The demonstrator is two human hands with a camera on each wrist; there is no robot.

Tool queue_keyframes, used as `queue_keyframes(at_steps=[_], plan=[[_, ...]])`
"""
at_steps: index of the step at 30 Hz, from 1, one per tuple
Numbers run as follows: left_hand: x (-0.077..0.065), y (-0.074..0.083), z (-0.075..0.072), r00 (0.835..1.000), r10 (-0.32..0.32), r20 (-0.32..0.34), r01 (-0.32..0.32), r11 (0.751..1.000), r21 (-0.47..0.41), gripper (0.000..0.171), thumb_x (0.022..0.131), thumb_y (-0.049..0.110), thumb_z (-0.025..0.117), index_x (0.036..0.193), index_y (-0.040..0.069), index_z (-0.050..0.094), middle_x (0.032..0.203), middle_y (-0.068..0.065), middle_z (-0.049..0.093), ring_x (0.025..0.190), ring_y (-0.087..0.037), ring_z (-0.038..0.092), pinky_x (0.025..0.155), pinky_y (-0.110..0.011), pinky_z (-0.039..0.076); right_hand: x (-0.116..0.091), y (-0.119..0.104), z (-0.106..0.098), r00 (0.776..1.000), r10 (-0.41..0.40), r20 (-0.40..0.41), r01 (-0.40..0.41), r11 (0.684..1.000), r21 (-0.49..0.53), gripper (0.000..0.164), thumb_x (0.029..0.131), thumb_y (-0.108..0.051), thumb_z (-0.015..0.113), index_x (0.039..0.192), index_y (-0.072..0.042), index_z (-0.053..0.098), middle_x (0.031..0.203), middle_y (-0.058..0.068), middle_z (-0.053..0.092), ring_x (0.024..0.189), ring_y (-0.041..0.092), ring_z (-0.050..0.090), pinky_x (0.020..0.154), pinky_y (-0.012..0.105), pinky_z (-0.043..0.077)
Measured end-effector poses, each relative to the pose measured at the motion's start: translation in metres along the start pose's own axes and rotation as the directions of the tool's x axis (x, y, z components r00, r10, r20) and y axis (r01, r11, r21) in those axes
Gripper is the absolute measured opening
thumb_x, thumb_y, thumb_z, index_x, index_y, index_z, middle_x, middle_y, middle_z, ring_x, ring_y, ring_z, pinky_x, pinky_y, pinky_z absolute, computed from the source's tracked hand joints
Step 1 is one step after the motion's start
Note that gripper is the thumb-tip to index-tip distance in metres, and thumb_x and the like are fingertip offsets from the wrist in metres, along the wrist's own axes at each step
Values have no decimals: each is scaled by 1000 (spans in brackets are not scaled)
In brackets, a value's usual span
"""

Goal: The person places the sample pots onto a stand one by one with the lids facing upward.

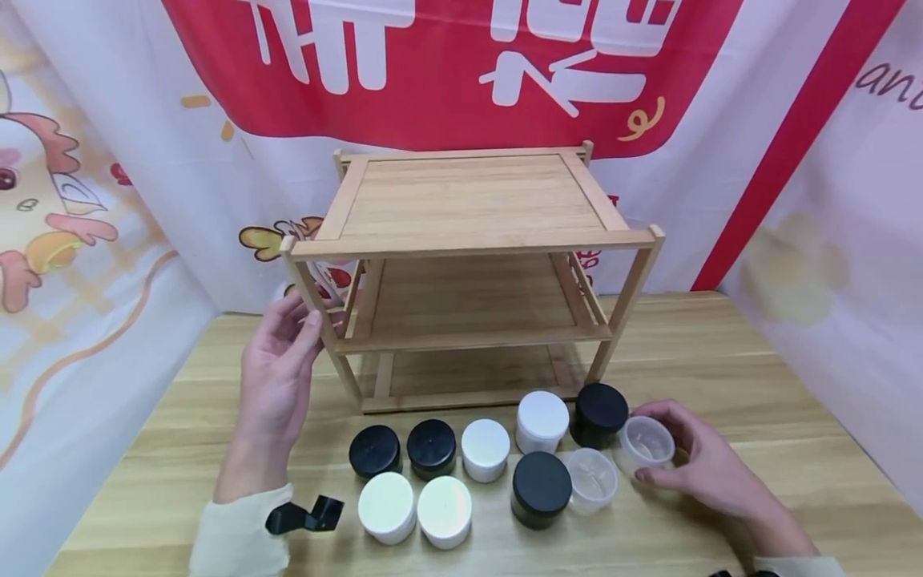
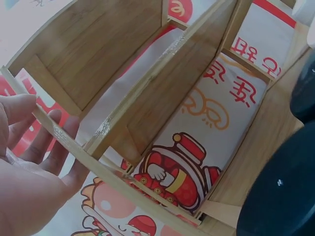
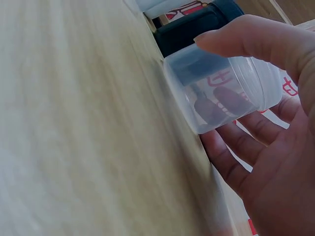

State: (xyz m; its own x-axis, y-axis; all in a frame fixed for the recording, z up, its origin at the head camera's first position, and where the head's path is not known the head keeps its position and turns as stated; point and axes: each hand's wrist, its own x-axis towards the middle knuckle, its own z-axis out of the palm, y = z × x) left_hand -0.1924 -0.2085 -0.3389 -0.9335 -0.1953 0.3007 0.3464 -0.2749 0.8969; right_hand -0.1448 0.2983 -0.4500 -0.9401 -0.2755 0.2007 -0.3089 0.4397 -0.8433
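A three-tier wooden rack [image 1: 476, 244] stands on the wooden table. My left hand [image 1: 280, 369] holds its front left post, thumb on the near side and fingers behind; in the left wrist view the thumb [image 2: 19, 108] lies against the post [image 2: 64, 137]. At the right, my right hand [image 1: 703, 461] grips a clear, lidless plastic jar [image 1: 645, 442] between thumb and fingers. That clear jar [image 3: 216, 88] stands upright on the table beside a black-lidded jar [image 1: 601, 414]. Another clear jar [image 1: 593, 479] is just left of it, next to a second black-lidded jar [image 1: 541, 489].
White-lidded jars [image 1: 542, 421] and low black-lidded jars [image 1: 375, 451] stand in loose rows before the rack. White printed cloth [image 1: 829, 184] hangs along the sides, with a red-patterned cloth [image 1: 447, 112] behind. A black strap [image 1: 306, 515] crosses the left sleeve.
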Motion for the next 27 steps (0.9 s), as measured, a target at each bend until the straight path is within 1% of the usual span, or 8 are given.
queue_keyframes(at_steps=[3, 5, 10, 14, 18, 24, 27], plan=[[-1, 1, -1, 1000, -4, 11, 3, 999, 35, 41, 110, 14, 60, 150, 8, 58, 132, -4, 68, 120, -20, 68, 103, -29, 55, 0, 0, 1, 1000, 15, -3, -15, 1000, -6, 67, 74, -1, 96, 132, -9, 62, 119, -1, 71, 102, 11, 71, 89, 18, 56], [0, 1, -2, 1000, 0, 12, -1, 999, 41, 41, 111, 16, 60, 151, 8, 57, 132, -5, 70, 121, -19, 69, 105, -29, 55, 0, 0, 2, 1000, 15, -4, -15, 1000, -15, 67, 75, -2, 96, 132, -9, 62, 119, -1, 71, 102, 11, 71, 89, 19, 56], [0, -4, 0, 1000, 3, -8, -3, 1000, 29, 37, 111, 21, 58, 147, 11, 60, 127, -5, 72, 119, -22, 71, 107, -32, 55, -1, 1, 2, 1000, 14, -8, -14, 1000, -20, 66, 75, -3, 97, 132, -9, 63, 119, -3, 72, 102, 10, 71, 89, 18, 55], [0, -6, 3, 1000, 8, -13, -8, 999, 44, 36, 112, 24, 56, 146, 12, 60, 121, -2, 72, 115, -24, 71, 107, -33, 53, -2, 3, 2, 1000, 4, -13, -4, 1000, -15, 65, 75, -2, 97, 131, -9, 64, 118, -4, 72, 102, 10, 71, 90, 16, 54], [1, -6, 4, 1000, 8, -8, -8, 998, 64, 35, 112, 26, 55, 145, 13, 59, 118, 0, 71, 113, -21, 70, 107, -31, 52, -2, 4, 2, 1000, 5, -20, -6, 999, -32, 66, 75, -4, 97, 132, -10, 65, 119, -5, 73, 103, 8, 71, 91, 14, 53], [0, -5, 3, 1000, -7, 9, 6, 998, 69, 36, 113, 28, 53, 146, 13, 57, 121, 0, 69, 112, -19, 70, 107, -31, 51, -1, 3, 3, 999, 11, -36, -13, 999, -50, 67, 75, -6, 97, 134, -10, 65, 119, -6, 73, 102, 7, 71, 90, 14, 53], [-1, -4, 2, 1000, -15, 9, 14, 997, 73, 36, 113, 28, 53, 146, 13, 57, 121, 2, 68, 113, -18, 70, 107, -30, 51, -1, 3, 3, 999, 9, -40, -12, 999, -53, 68, 76, -6, 97, 136, -10, 65, 120, -7, 73, 102, 7, 71, 90, 14, 53]])
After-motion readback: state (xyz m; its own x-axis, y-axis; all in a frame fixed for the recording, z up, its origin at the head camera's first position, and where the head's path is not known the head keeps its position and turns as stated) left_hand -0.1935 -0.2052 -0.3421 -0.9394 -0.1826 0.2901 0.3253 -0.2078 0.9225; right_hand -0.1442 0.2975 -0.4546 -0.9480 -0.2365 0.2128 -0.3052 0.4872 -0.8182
